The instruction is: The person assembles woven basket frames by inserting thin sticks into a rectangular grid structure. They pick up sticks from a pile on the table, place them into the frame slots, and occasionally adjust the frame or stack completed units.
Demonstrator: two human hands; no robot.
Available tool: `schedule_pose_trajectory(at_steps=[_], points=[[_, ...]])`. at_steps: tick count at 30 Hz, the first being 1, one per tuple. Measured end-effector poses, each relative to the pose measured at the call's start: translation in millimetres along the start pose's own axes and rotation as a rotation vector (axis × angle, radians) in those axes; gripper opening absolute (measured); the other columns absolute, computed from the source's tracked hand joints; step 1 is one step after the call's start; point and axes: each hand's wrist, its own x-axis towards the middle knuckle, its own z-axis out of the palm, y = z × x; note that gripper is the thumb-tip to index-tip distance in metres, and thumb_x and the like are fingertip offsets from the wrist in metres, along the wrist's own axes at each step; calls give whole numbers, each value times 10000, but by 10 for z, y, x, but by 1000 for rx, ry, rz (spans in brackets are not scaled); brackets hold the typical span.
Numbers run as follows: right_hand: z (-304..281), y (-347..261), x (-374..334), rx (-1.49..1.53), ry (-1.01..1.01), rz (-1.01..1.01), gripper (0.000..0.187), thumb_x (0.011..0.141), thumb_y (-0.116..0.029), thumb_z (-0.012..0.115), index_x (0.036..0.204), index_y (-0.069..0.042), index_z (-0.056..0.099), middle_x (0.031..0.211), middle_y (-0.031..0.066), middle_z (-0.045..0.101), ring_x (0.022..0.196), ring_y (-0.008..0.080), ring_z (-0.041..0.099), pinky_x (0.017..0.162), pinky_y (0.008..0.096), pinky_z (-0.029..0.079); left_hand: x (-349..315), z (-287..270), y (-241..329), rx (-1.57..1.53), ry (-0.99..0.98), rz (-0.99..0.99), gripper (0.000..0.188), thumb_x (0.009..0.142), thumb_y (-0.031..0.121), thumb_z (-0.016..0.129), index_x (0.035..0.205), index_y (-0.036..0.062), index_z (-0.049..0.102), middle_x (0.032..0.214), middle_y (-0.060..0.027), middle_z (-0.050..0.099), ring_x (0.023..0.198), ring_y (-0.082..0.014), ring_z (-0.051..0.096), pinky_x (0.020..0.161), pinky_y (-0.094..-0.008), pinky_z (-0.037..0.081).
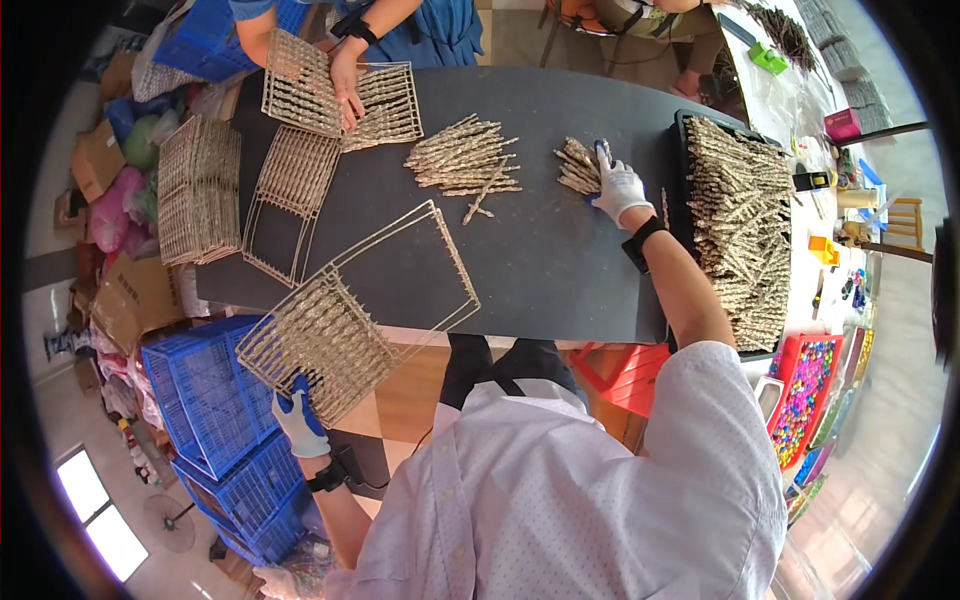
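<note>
My left hand [301, 420], in a white and blue glove, is closed on the lower edge of a wire rack [325, 350]. Rows of beige, knobbly twig-like sticks fill part of that rack; its upper right end is bare frame. The rack is tilted over the table's near left edge. My right hand [622, 188], gloved too, reaches over the table with thumb and forefinger apart at the right end of a small pile of sticks [577, 168]. Its other fingers are mostly hidden. A larger stick pile [462, 158] lies left of it.
A black tray heaped with sticks [735, 220] stands at the table's right end. Across the table a co-worker's hand [346, 85] handles another filled rack [300, 88]. Stacked racks [200, 190] stand at the left, above blue crates [215, 400]. A red stool [630, 378] is below the near edge.
</note>
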Motion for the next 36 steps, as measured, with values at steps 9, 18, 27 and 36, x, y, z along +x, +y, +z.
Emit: schedule_pose_trajectory(at_steps=[9,18,27,36], points=[[80,-485,-113,-56,-27,177,962,801,-228,693,1517,-162,53,1160,227,535,1006,348,620,849,410,522,185,148,-164,5,-78,8,317,866,-96,516,1175,-58,574,1068,-80,638,916,-159,610,844,-291,499],[-26,-374,-48,127,-42,240,1018,763,-294,724,1518,-156,55,1178,219,576,1017,342,633,849,411,522,144,170,-176,-56,-58,56,339,880,-70,505,1217,-61,541,1112,-99,614,952,-177,610,856,-301,517],[173,-93,-539,961,304,415,1049,676,-239,793,1473,-35,142,1186,200,600,1050,308,611,905,364,476,259,142,-155,-16,-101,-41,411,875,-18,569,1280,-35,506,1170,-102,596,1003,-193,589,895,-329,487],[-1076,1484,-1548,2086,733,450,229,806,-139,711,972,-65,572,755,55,600,569,195,563,519,352,493,342,161,-34,-80,-290,65,396,887,26,574,1270,-42,500,1167,-110,590,962,-210,589,850,-341,495]])
